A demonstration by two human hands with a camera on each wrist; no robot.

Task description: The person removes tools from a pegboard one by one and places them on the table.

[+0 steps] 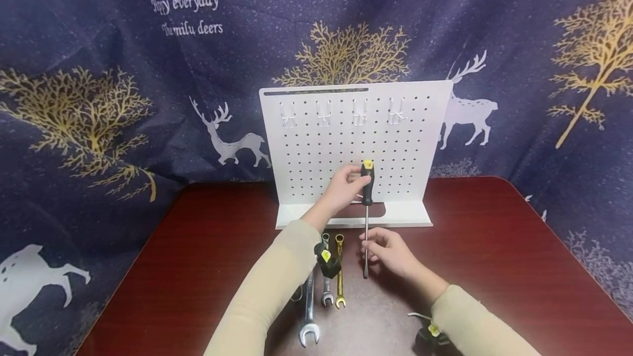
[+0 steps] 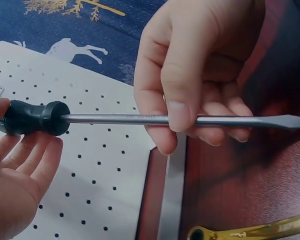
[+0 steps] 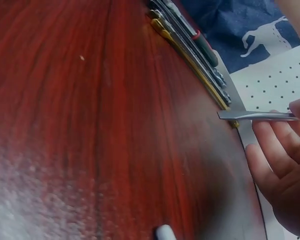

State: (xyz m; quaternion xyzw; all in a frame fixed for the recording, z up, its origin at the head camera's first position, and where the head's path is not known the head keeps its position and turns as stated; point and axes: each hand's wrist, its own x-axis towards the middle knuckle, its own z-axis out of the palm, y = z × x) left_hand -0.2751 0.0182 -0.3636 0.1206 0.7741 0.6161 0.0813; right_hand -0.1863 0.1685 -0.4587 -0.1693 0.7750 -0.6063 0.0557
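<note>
A flat-blade screwdriver (image 1: 367,194) with a black handle and yellow end cap is held upright in front of the white pegboard (image 1: 321,153), blade down. My left hand (image 1: 342,188) grips its handle, thumb on the near side. Lower down, my right hand (image 1: 395,252) pinches the steel shaft between thumb and fingers. In the left wrist view the screwdriver shaft (image 2: 115,119) runs across to the right hand (image 2: 195,65), and the flat tip extends past the fingers. The right wrist view has the blade tip (image 3: 235,115) beside the curled fingers (image 3: 270,155).
A gold wrench (image 1: 339,273), a small silver wrench (image 1: 327,284) and a larger silver wrench (image 1: 309,304) lie on the red-brown table (image 1: 222,268), left of the screwdriver. Wire hooks (image 1: 323,114) line the pegboard's upper part. A patterned cloth (image 1: 237,59) hangs behind.
</note>
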